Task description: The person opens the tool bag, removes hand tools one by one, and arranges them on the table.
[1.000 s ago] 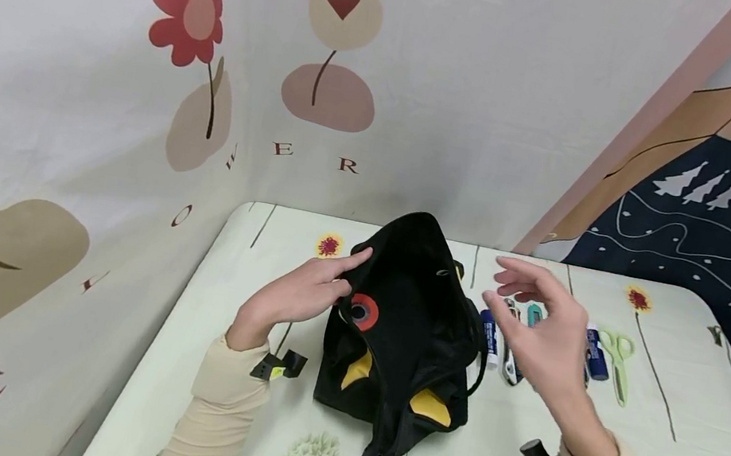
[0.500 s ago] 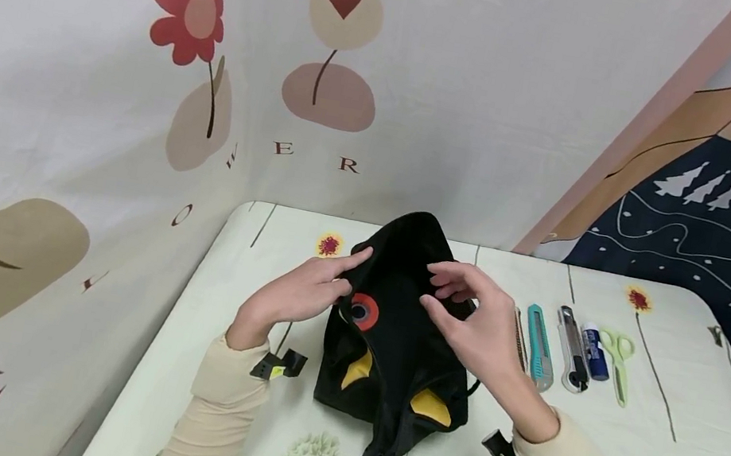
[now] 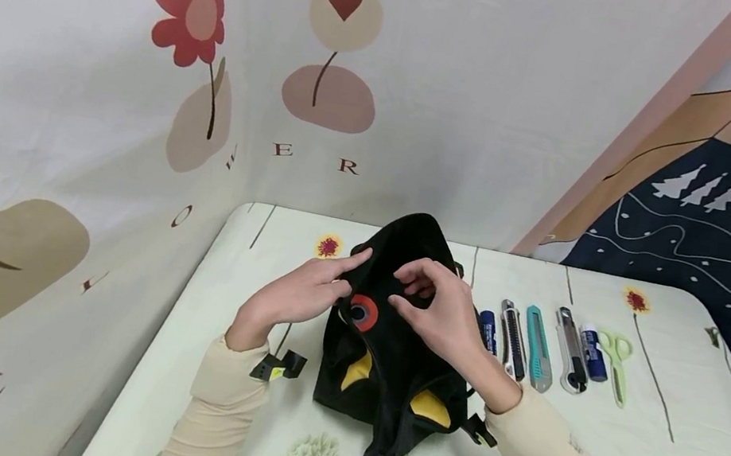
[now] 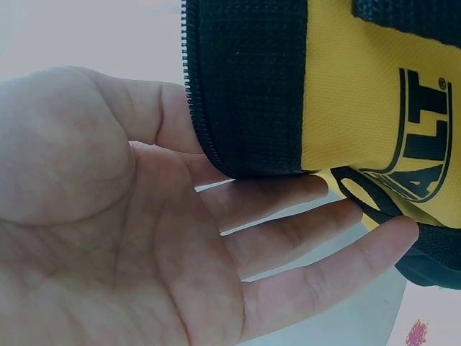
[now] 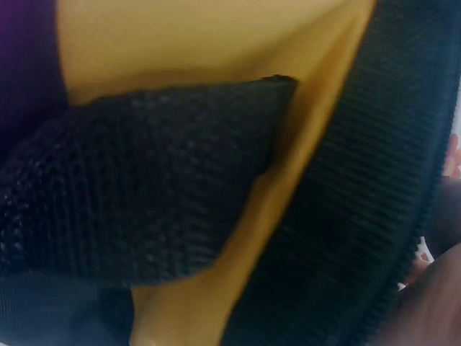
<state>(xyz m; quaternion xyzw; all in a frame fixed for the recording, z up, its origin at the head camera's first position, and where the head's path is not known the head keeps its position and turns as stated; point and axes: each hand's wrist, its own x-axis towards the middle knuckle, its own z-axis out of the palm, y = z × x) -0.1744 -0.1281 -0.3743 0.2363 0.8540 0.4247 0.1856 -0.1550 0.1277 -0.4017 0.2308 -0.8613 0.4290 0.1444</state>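
A black and yellow tool bag (image 3: 401, 363) stands on the table with its mouth gaping. My left hand (image 3: 300, 294) holds the zippered rim (image 4: 245, 94) on its left side. In the left wrist view the thumb and index tip pass behind the rim, while the other fingers stretch out straight below it. My right hand (image 3: 442, 309) hovers over the bag's mouth, fingers bent and apart from the thumb, with nothing seen between them. A red ring with a dark centre, resembling a tape roll (image 3: 363, 312), shows near the left rim. The right wrist view is filled by the bag's black webbing strap (image 5: 144, 187).
Right of the bag lie a glue stick (image 3: 488, 332), a utility knife (image 3: 512, 340), a teal cutter (image 3: 537, 349), a grey cutter (image 3: 571, 351), another glue stick (image 3: 594, 353) and green scissors (image 3: 617, 365). A patterned cloth wall (image 3: 429, 109) rises behind the table.
My right hand has swung left from above the row of tools to over the bag's mouth, uncovering the cutters. My left hand stays at the rim, and the bag keeps its place.
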